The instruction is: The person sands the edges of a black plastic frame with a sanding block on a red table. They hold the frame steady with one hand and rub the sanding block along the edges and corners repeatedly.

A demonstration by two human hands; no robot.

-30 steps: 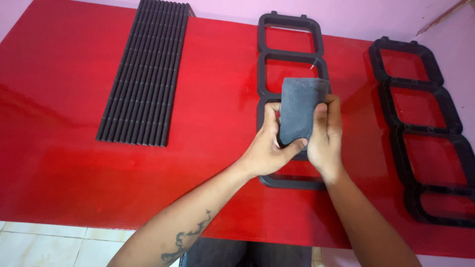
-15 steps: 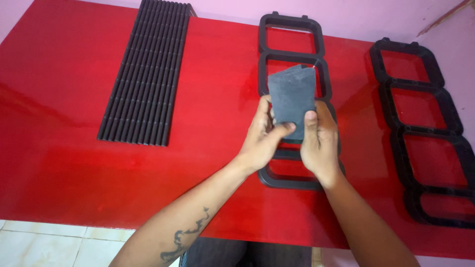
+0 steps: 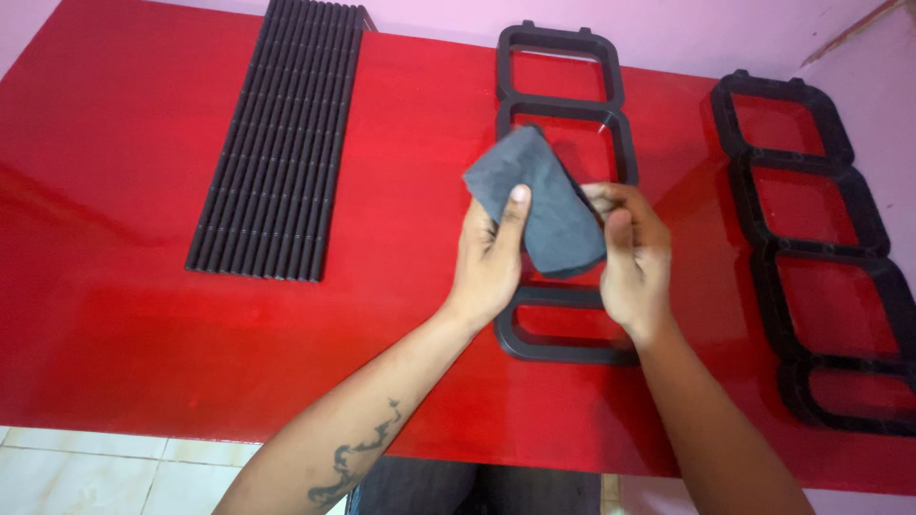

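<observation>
Both hands are tilting the grey pad (image 3: pixel 539 205) up off the middle frame (image 3: pixel 563 191); left hand (image 3: pixel 491 257) and right hand (image 3: pixel 632 257) fingers pinching its edges, mid-worktop (image 3: pixel 114 286).

Two black frames (image 3: pixel 563 105) (image 3: pixel 821 238), one grey pad (image 3: pixel 544 205), one grille (image 3: pixel 281 143)

- The left hand (image 3: pixel 489 259) and right hand (image 3: pixel 634 256) were bare: no gloves, rings or watch showed.
- Both forearms were uncovered, no sleeve reaching into the frame.
- The left forearm carried a dark, curling tattoo (image 3: pixel 348 460), low and left of centre.
- Dark clothing (image 3: pixel 477 486) showed at the bottom edge, between the arms.
- Short, plain nails.
</observation>
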